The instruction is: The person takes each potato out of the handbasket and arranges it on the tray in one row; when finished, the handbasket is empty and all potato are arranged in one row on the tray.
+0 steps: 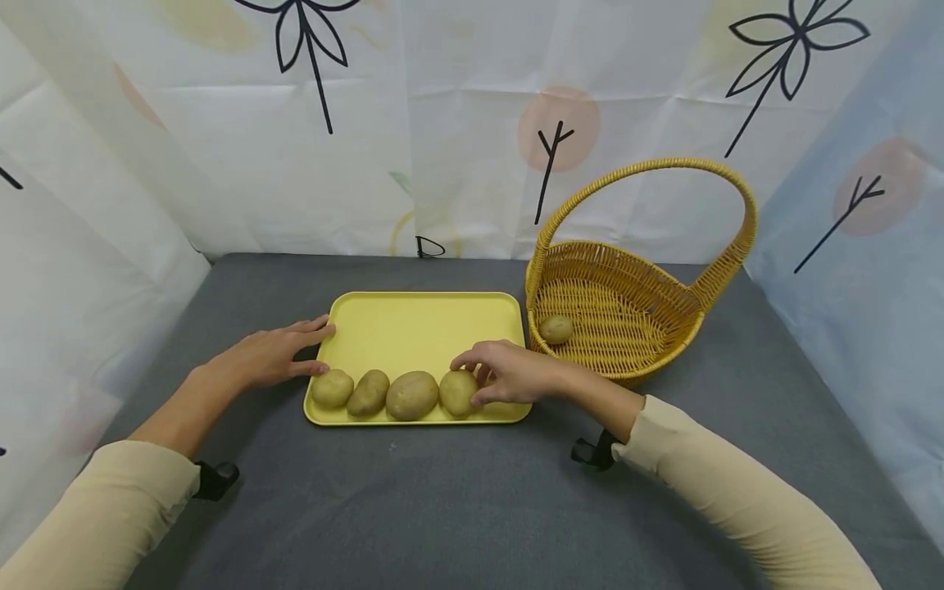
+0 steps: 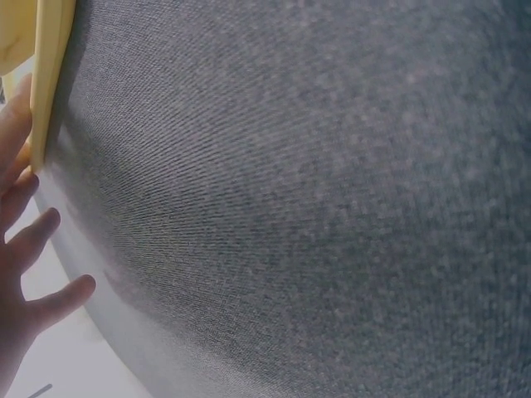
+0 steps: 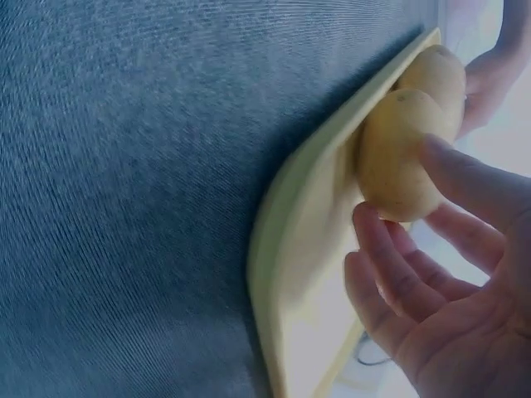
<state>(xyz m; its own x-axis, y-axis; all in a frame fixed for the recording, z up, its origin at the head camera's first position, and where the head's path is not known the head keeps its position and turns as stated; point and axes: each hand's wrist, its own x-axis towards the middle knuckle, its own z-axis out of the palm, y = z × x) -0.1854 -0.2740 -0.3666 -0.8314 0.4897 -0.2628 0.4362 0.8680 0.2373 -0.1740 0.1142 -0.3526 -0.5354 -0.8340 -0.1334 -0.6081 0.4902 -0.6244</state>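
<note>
A row of several potatoes lies along the near side of a yellow rectangular tray (image 1: 420,324). My right hand (image 1: 512,370) holds the rightmost potato (image 1: 456,393), thumb on the near side and fingers curled over the far side. The right wrist view shows the thumb and fingertips against this potato (image 3: 398,157), which still sits low in the tray. My left hand (image 1: 276,356) rests at the tray's left rim with fingers spread, its thumb close to the leftmost potato (image 1: 332,388). In the left wrist view, the fingers (image 2: 29,240) reach along the tray's edge.
To the right of the tray stands a yellow wicker basket (image 1: 612,315) with a tall arched handle. One small potato (image 1: 556,329) lies inside it on the left. A dark grey cloth (image 1: 413,500) covers the table, and a patterned white curtain (image 1: 457,164) hangs behind.
</note>
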